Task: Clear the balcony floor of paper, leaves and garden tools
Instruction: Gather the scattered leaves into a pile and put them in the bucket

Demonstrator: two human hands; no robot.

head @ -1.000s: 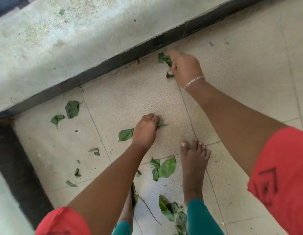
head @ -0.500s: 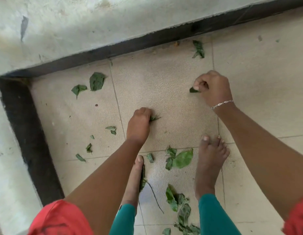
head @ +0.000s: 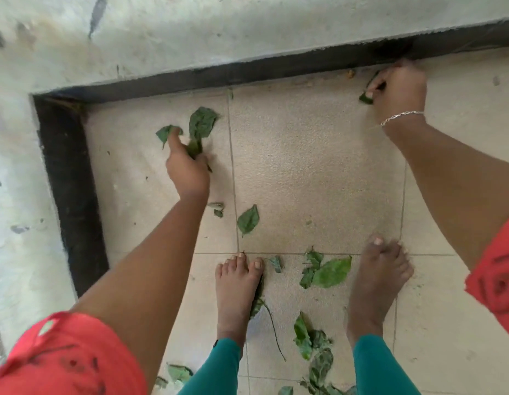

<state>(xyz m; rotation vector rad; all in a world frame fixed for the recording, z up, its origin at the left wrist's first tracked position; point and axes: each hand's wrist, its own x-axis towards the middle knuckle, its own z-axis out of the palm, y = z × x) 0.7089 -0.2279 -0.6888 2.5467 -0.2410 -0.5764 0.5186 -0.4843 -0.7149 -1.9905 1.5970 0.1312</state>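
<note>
Print on the red sleeve (head: 68, 357): dark marks only, too blurred for us to read.

Now:
- left hand (head: 187, 169) is out near the corner of the black skirting (head: 247, 72), fingers curled round a leaf clump (head: 194, 148). Its far end touches the small leaf (head: 166, 132), and the big leaf (head: 203, 122) lies just beyond the clump.
- right hand (head: 398, 86), with a bracelet (head: 401, 116) at the wrist, is up against the skirting at far right, thumb and finger pinching a leaf scrap (head: 365, 98).
- More leaves are on the floor (head: 304, 166): a single leaf (head: 247, 220) by the grout line, a cluster (head: 330, 272) between the left foot (head: 236, 292) and the right foot (head: 375, 283), and a pile (head: 313, 346) nearer us with a twig (head: 273, 329) beside it.

Versus 0.5 s ago:
- The left hand was on the middle tile just ahead of the left foot. It has gone out and left to the corner pair.
- The single leaf now lies in the open, about where that hand was.
- The right hand was clear of the skirting with a scrap already pinched. It now touches the skirting.
- The leaf that lay by the skirting is under or in that hand; we can't tell which.
- The cluster, pile and twig are unchanged.
</note>
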